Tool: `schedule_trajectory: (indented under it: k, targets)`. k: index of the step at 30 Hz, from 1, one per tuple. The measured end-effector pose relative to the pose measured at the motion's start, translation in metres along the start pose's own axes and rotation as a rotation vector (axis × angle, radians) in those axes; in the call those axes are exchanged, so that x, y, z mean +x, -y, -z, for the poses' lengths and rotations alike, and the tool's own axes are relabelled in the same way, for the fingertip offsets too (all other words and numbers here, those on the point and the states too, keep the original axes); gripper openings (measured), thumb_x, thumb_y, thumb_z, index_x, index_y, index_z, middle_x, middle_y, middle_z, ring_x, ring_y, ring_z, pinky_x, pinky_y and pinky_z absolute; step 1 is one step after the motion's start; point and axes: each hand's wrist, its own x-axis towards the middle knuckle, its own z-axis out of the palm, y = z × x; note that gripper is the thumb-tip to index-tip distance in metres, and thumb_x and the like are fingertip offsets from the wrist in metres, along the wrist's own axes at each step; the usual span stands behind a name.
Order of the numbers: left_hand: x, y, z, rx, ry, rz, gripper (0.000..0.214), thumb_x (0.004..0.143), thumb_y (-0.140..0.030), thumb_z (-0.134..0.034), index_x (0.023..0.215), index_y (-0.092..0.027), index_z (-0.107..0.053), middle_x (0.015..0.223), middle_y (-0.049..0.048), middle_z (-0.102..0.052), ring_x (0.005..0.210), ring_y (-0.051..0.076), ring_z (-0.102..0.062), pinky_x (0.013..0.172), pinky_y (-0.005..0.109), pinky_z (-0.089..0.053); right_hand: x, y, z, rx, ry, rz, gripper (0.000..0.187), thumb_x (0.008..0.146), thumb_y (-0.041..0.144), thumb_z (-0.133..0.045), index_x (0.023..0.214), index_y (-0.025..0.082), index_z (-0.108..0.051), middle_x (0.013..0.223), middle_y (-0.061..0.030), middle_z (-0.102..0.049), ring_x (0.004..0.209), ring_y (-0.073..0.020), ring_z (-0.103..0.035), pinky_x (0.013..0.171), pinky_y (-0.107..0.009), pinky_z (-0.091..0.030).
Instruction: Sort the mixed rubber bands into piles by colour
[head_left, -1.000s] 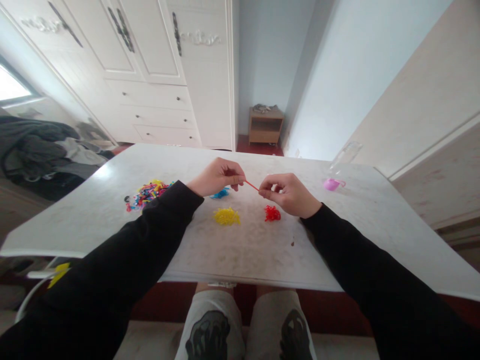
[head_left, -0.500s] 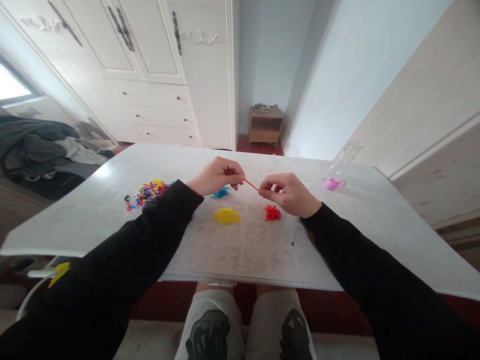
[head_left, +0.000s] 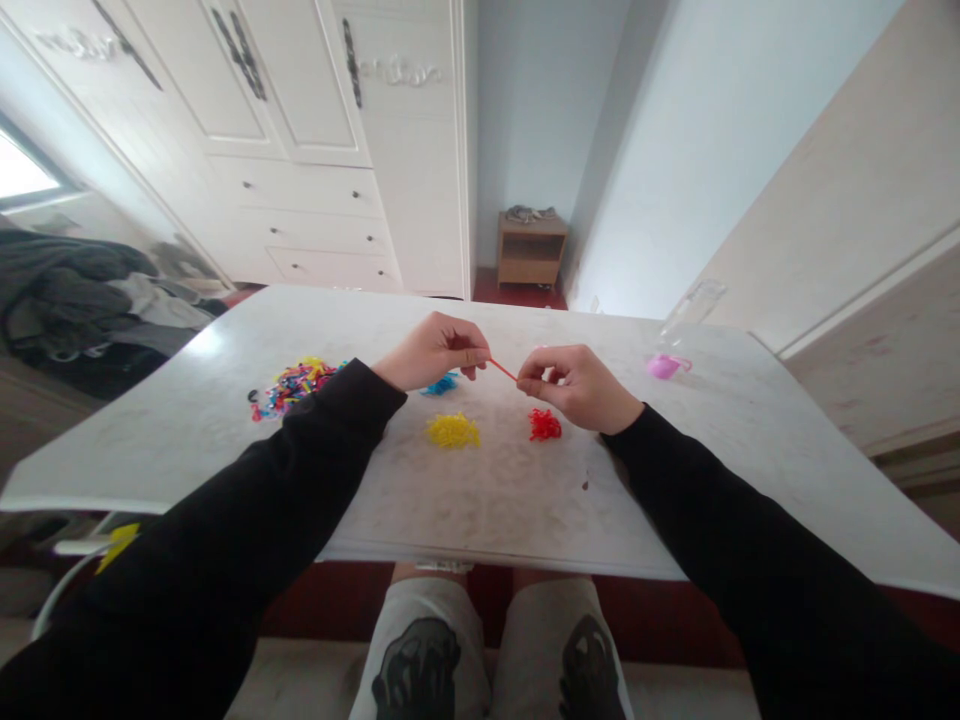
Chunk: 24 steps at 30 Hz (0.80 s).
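White cupboards stand beyond the far edge of a pale table. Over it, the left hand and right hand pinch opposite ends of a thin orange-red band, straight between them. A yellow pile and, to its right, a red pile lie nearer; a mixed-colour pile sits at left.

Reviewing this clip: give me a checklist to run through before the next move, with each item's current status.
1. Left hand pinches one end of the reddish strand: ok.
2. Right hand pinches the other end: ok.
3. Strand runs straight between the hands: ok.
4. Red pile and yellow pile lie apart: ok.
5. Blue pile fully in view: not ok, the left hand overlaps it.
6. Mixed pile whole: cannot tell, the left sleeve may hide part.
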Motion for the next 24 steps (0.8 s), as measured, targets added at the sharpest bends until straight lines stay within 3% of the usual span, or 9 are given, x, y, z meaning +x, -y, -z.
schedule_trajectory:
  k: [24]
  targets:
    - [0.0002, 0.0006, 0.0003, -0.007, -0.011, 0.007, 0.025, 0.075, -0.034, -0.082, 0.072, -0.012, -0.069, 0.063, 0.0035, -0.07, 0.052, 0.01, -0.064, 0.052, 0.019, -0.053, 0.0, 0.0007, 0.0005, -0.006, 0.006, -0.003, 0.014, 0.084, 0.025, -0.065, 0.074, 0.016, -0.069, 0.069, -0.0013, -0.065, 0.063, -0.0127, -0.056, 0.06, -0.026, -0.042]
